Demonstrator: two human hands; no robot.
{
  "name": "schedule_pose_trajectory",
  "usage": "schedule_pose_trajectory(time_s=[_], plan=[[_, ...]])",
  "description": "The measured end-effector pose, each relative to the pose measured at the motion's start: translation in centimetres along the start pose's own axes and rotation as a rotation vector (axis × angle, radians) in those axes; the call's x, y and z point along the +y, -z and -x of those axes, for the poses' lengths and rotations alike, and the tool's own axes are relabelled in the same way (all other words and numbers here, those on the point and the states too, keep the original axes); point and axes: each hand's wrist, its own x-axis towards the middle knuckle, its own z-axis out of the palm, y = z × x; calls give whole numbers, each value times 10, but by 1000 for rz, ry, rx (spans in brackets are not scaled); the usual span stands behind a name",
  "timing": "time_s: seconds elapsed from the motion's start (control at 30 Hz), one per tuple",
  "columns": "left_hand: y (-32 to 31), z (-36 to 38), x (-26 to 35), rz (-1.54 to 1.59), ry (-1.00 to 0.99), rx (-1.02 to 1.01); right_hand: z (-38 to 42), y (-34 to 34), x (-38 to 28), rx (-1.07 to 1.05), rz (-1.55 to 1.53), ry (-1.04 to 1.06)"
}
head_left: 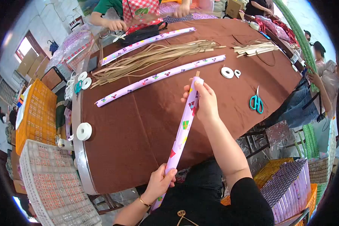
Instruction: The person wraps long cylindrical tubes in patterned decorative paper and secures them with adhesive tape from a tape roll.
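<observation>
A long pink patterned tube (182,130) slants up and away from the body. Low on it, my left hand (162,183) is wrapped round the tube. Around its far end closes my right hand (205,98), with something white at the thumb, too small to make out. A short brown strip end (197,74) sticks out of the tube's tip. Beyond my hands, another patterned tube (160,78) lies across the brown table (120,139). Teal-handled scissors (256,102) lie to the right of my right hand.
White tape rolls (84,131) sit at the left edge, others (226,72) at the right. Brown strips (147,60) and a third tube (150,40) lie farther back. A co-worker (141,13) stands across the table. Crates (56,184) flank the table.
</observation>
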Motion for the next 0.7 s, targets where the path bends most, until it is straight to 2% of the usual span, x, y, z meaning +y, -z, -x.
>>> schedule_pose_trajectory(time_s=[0.2,0.3,0.37,0.5,0.57,0.7], plan=[[0,3,-3,-53,-27,28,4,1,1,-68,-15,0],[0,5,-5,-67,-42,37,8,-5,0,28,94,99],[0,6,-7,-81,-52,41,-1,5,10,114,483,617],[-1,7,-6,-61,-57,27,3,18,4,37,531,525],[-2,8,-6,-71,-53,28,-9,28,11,70,817,921],[-2,8,-7,-48,-47,26,-3,23,5,58,759,877]])
